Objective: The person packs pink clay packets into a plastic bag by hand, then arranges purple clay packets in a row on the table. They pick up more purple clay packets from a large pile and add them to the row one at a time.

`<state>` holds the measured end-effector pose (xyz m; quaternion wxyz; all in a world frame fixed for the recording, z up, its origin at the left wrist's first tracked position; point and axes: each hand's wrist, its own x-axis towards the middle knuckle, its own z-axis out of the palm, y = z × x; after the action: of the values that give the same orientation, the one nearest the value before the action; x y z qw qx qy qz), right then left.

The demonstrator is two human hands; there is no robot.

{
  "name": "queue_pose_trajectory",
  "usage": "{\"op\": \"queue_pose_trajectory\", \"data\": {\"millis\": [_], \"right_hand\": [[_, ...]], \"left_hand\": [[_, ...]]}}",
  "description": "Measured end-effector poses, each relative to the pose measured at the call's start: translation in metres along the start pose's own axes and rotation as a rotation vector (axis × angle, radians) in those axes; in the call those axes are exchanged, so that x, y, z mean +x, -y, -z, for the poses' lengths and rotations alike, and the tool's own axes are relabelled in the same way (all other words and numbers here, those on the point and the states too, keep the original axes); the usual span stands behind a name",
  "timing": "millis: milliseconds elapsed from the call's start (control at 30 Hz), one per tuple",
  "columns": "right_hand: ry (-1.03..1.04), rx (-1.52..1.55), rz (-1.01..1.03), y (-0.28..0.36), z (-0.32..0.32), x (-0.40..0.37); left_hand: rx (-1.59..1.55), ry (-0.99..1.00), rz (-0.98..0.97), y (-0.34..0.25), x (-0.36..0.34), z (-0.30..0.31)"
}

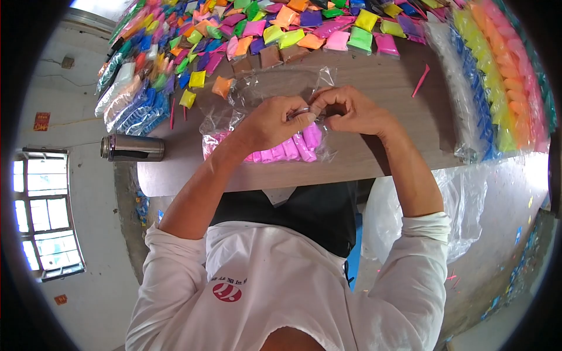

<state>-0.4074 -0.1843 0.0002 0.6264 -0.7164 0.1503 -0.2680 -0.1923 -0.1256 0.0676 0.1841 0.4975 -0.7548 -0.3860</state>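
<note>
My left hand (272, 123) is closed, its thumb and fingers pinched together over a clear plastic bag (252, 88). Fingertip to fingertip with it, my right hand (354, 111) is also closed in a pinch at the bag's film. A small curved silvery thing (300, 111) shows between the hands; I cannot make out what it is. Several pink packets (285, 151) lie in a row in the bag, on the table's near side, partly hidden by my left hand and forearm.
A heap of small coloured packets (287, 38) covers the table's far side. Strips of coloured packets (486, 88) lie at the right. A steel flask (133, 148) lies at the left edge. A pink strip (420, 81) rests on the wooden table (374, 70).
</note>
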Motion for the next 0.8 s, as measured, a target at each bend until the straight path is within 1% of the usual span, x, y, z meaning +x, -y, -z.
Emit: {"op": "queue_pose_trajectory", "data": {"millis": [67,167,267,367,467,567,667,733,767,800], "right_hand": [[-0.016,0.09,-0.039,0.014,-0.002,-0.004],[-0.082,-0.314,0.008,0.006,-0.001,-0.001],[-0.148,-0.279,-0.043,-0.004,0.001,0.001],[-0.303,-0.288,-0.149,0.002,-0.003,0.002],[-0.35,-0.26,-0.088,-0.002,-0.009,0.005],[-0.396,-0.38,-0.037,-0.007,-0.012,0.007],[-0.456,-0.276,-0.1,-0.012,-0.018,0.01],[-0.467,-0.336,-0.046,-0.015,-0.019,0.011],[-0.472,-0.368,-0.018,-0.015,-0.017,0.012],[-0.436,-0.328,-0.027,-0.015,-0.015,0.012]], "left_hand": [[0.005,0.02,0.047,-0.001,0.0,0.001],[0.007,0.025,0.048,0.007,-0.001,-0.001],[0.01,0.01,0.025,0.01,0.0,-0.003],[0.074,0.027,0.044,0.006,0.0,-0.003],[0.113,0.065,0.075,0.005,0.002,-0.008],[0.148,0.082,0.077,0.006,0.005,-0.009],[0.17,0.128,0.099,0.007,0.011,-0.006],[0.193,0.158,0.147,0.0,0.015,-0.005],[0.174,0.149,0.12,0.002,0.016,-0.008],[0.155,0.141,0.092,0.005,0.016,-0.013]]}}
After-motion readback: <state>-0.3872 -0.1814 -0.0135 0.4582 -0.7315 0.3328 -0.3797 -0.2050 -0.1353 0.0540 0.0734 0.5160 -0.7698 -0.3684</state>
